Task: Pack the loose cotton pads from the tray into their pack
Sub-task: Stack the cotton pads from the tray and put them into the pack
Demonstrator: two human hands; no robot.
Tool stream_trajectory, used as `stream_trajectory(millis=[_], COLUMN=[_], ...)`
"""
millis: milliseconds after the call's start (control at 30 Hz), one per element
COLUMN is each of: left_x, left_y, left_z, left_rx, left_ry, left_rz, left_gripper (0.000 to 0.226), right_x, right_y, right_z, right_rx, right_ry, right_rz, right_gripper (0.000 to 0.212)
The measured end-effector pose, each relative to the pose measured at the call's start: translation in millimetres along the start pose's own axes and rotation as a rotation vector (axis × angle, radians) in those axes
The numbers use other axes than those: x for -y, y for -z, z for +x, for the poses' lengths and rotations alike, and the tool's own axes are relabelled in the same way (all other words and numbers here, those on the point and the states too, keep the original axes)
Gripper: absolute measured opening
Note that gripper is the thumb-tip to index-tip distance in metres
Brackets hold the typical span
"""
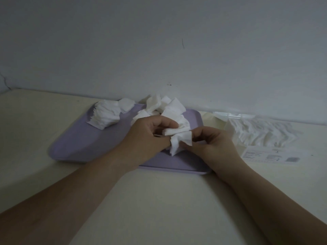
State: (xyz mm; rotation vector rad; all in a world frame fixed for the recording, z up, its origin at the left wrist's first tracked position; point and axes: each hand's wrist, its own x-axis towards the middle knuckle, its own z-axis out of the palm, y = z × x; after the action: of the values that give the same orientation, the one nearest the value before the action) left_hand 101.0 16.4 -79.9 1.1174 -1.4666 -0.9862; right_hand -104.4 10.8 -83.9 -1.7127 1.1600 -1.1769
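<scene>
A lilac tray (83,140) lies on the table against the wall. A neat stack of white cotton pads (104,114) sits at its far left, and a loose heap of pads (164,105) at its far middle. Over the tray's right half, my left hand (148,137) grips a bunch of pads (178,133) between thumb and curled fingers. My right hand (212,145) pinches the lower pads of the same bunch from the right. The clear plastic pack (261,133), with pads inside and a printed label, lies to the right of the tray.
The cream table top (159,200) stretches toward me, crossed by both forearms. A pale wall (159,41) rises straight behind the tray and pack. The table's left end shows at the far left.
</scene>
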Motion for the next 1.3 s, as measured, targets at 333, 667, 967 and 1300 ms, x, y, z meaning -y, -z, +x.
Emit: stream_trajectory(millis=[333,667,967,1300], left_x=[-2,2,0,0], left_y=[-1,-7,-12,-5], left_z=[-2,1,-3,0], left_rx=[0.112,-0.082,0.142,0.043], left_ry=[-0.058,0.036,-0.003,0.01], left_rz=[-0.058,0.241,0.311,0.219], left_gripper=[0.044,0.035,0.041,0.018], right_x=[-6,-2,0,5], right_y=[1,1,-2,-2], right_z=[5,2,0,0], right_rx=[0.004,0.015,0.0,0.015], right_ry=[0.01,-0.022,-0.048,-0.12], right_rz=[-0.115,-0.208,-0.267,-0.187], right_gripper=[0.064,0.058,0.049,0.057])
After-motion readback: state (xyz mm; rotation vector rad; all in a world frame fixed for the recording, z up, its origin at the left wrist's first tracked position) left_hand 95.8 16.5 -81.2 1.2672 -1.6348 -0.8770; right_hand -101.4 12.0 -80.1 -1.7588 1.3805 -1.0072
